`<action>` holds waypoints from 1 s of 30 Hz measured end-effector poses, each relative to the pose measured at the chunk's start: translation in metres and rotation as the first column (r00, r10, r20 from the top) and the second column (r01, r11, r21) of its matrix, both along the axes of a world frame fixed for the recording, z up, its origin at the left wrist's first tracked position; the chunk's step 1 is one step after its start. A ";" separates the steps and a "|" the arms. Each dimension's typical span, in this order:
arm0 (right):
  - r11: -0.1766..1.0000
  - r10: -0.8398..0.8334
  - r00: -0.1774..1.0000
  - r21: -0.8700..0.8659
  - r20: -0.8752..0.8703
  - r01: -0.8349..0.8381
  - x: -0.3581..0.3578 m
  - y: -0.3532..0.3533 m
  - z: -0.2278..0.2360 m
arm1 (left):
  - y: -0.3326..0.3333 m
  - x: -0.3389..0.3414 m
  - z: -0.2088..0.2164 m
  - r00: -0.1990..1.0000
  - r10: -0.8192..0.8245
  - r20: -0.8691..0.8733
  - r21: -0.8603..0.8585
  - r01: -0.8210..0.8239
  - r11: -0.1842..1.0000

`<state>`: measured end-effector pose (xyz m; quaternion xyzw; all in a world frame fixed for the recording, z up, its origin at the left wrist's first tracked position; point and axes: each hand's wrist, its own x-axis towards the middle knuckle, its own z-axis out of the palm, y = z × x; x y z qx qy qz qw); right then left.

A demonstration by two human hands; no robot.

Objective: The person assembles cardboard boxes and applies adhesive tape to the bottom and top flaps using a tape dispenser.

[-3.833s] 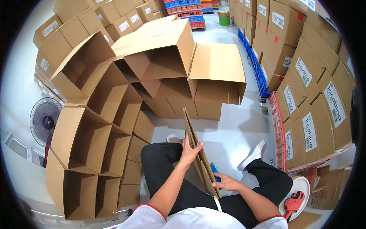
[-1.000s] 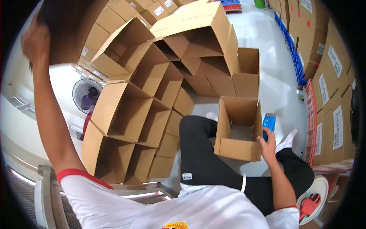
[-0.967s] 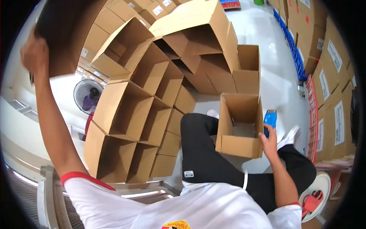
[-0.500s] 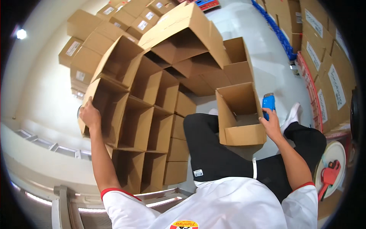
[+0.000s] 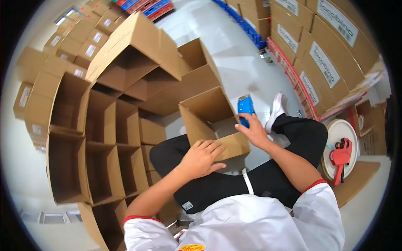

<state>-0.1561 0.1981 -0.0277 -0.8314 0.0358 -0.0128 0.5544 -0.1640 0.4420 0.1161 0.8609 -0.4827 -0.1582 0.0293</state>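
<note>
An open cardboard box [image 5: 235, 147] stands between my legs, its inside bare as far as I can see. My left hand [image 5: 202, 158] rests on the near side of this box, fingers stretched over the top edge and thumb apart. Beside the box's right wall, my right hand [image 5: 253, 130] grips a blue hand-held device [image 5: 246, 106] with a grey end; its exact kind is unclear. Part of the device is covered by my fingers, which also lie close to the box's right edge.
Several open boxes [image 5: 102, 167] are stacked at my left, and larger ones [image 5: 144, 37] stand ahead. Labelled cartons [image 5: 324, 62] rise from a red pallet [image 5: 289, 75] at the right. A red hand tool [image 5: 341, 157] lies on a round white lid [image 5: 335, 129].
My left hand has left the stacked boxes at the left and now touches the box between my legs. The right hand still holds the blue device. The view has turned to the right.
</note>
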 end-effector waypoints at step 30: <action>0.973 0.156 0.975 0.197 -0.156 -0.124 0.003 0.011 -0.018 | 0.012 0.099 -0.103 0.922 0.378 -0.081 0.144 -0.364 0.920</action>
